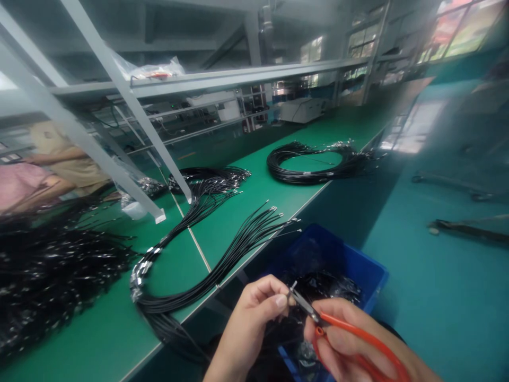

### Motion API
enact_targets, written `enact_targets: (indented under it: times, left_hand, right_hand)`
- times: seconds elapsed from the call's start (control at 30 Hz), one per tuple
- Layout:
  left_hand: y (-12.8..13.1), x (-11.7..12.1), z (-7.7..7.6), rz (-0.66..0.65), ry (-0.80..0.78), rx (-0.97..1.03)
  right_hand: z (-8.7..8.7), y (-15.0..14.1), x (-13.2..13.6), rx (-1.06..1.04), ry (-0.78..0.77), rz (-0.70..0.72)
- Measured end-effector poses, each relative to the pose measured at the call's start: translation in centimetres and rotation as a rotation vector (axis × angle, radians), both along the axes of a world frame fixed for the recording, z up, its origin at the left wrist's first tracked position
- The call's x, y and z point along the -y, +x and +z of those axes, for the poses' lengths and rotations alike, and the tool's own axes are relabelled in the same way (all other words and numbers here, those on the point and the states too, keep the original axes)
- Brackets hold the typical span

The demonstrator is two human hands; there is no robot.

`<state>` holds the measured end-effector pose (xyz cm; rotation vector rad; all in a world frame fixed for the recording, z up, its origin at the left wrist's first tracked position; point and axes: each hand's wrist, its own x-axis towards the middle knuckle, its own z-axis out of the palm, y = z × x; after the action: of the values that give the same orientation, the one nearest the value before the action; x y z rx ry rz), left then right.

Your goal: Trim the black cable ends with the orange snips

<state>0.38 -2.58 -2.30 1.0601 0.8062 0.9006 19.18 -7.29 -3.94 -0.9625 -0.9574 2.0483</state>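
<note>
In the head view, my right hand grips a pair of scissors by their red-orange handles. Their grey blades point up and left, tips slightly apart, at the fingertips of my left hand. Thumb and index finger of that hand are pinched together on something small, mostly hidden by the fingers and blades. Both hands are in the air above a blue bin, which holds black cables and clear plastic. Left of my hands, a curved bundle of black cables lies on the green workbench, its metal-tipped ends fanned out.
A coiled cable bundle rests farther along the bench, and a large blurred cable pile covers its left part. White rack posts rise from the bench to a shelf. A co-worker's arm shows at far left.
</note>
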Motion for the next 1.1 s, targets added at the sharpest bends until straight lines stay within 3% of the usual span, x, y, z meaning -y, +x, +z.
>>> enact_targets:
  times: [0.13,0.33,0.43,0.57,0.77,0.93,1.1]
  left_hand:
    - [-0.1,0.0,0.0,-0.002,0.003,-0.025]
    - [-0.1,-0.3,0.5,-0.005,0.021,-0.082]
    - [-0.1,-0.4,0.6,-0.007,0.033,-0.114]
    - [0.0,-0.3,0.4,0.005,0.043,-0.127]
    - [-0.1,-0.2,-0.2,0.059,0.047,-0.118]
    - [0.0,0.0,-0.1,0.108,0.114,-0.219]
    - [0.8,0.7,0.4,0.245,0.476,-0.576]
  right_hand:
    - [0.4,0.0,-0.3,-0.020,-0.047,0.033]
    - [-0.5,-0.2,-1.0,-0.014,-0.032,0.018]
    - [0.1,-0.3,-1.6,0.058,0.015,0.103]
    - [0.9,-0.5,-1.6,0.155,0.023,0.053]
    - [-1.3,-0.6,-0.9,0.119,0.073,0.109]
    - [-0.9,0.3,-0.2,-0.054,0.036,-0.011]
    - [0.9,0.5,0.0,-0.111,-0.017,-0.265]
